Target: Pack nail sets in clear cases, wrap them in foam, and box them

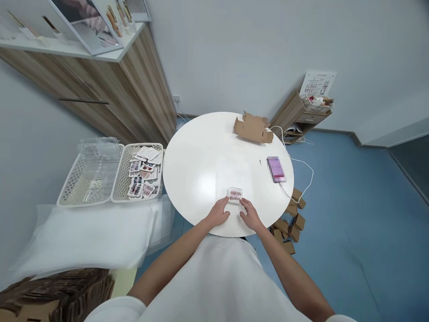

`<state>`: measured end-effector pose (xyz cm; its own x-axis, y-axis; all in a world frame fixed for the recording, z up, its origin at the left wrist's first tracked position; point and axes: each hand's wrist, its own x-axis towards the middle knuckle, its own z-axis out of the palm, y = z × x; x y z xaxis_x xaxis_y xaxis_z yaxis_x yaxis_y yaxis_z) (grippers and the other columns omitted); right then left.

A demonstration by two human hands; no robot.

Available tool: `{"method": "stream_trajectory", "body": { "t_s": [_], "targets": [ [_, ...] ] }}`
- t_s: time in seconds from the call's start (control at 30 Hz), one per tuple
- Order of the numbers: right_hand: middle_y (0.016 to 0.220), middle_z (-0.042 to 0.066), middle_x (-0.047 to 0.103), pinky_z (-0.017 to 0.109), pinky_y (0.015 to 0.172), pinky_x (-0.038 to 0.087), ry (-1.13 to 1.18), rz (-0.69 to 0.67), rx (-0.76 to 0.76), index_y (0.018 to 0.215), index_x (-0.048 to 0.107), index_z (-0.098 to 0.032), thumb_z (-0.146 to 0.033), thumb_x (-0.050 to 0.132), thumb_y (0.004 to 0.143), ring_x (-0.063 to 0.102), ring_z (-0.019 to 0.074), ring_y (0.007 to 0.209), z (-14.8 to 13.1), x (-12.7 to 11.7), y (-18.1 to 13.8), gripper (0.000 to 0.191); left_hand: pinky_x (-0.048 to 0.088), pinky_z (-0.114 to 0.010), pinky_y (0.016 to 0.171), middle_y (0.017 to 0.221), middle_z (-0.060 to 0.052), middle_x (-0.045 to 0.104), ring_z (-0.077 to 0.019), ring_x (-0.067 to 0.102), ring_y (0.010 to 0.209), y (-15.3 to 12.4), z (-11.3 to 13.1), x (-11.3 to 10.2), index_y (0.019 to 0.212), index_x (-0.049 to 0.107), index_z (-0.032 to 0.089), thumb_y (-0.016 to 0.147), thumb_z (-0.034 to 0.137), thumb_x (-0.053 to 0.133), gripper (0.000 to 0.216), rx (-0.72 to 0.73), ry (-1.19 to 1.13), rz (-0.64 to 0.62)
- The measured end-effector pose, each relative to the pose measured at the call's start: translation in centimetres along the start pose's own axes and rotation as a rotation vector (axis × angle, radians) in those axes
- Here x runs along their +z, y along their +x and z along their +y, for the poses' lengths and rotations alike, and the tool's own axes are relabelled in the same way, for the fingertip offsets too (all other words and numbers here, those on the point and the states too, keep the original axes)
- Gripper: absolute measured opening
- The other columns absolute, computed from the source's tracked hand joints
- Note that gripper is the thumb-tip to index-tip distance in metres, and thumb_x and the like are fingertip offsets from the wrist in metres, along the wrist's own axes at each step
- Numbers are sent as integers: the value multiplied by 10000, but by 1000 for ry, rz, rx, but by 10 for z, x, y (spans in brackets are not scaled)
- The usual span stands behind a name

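A small clear plastic case (pixel 235 194) with rows of pink press-on nails lies near the front edge of the round white table (pixel 187 170). My left hand (pixel 217 212) is at its lower left corner, fingers stretched toward it and thumb apart. At the lower right corner is my right hand (pixel 250 216), its fingertips at the case's side and its thumb also held away. Both hands are open. Whether the fingertips press on the case is too small to tell.
An unfolded cardboard box (pixel 254 128) and a blurred purple device (pixel 275 169) with a white cable are on the table. Left stand a basket of nail cards (pixel 115 190) and a basket of clear plastic cases (pixel 70 188). Small brown boxes (pixel 294 233) lie on the floor at right.
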<state>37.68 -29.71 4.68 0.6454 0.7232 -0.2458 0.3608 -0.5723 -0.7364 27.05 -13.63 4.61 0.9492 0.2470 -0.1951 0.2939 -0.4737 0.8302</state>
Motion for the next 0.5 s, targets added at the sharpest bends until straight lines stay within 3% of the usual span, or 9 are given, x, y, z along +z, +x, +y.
{"method": "stream_trajectory", "body": {
  "t_s": [0.23,0.5],
  "targets": [
    [1327,99,349,416,1009,312,-23,-64,-80,1271,381,-192,-134,426,711,349,212,1226,22,-18,9,565,291,-404,1018,1332,-133,387,-244,346,1233,6,12,28,1288,342,107,664,128,434,631,-66,73,65],
    [1299,107,352,396,992,332,-9,-153,-163,1261,382,-175,-132,422,718,362,211,1207,34,-17,16,545,303,-413,1001,1314,-135,402,-242,367,1210,1,17,43,1272,350,114,683,138,430,595,-163,141,160]
  ]
}}
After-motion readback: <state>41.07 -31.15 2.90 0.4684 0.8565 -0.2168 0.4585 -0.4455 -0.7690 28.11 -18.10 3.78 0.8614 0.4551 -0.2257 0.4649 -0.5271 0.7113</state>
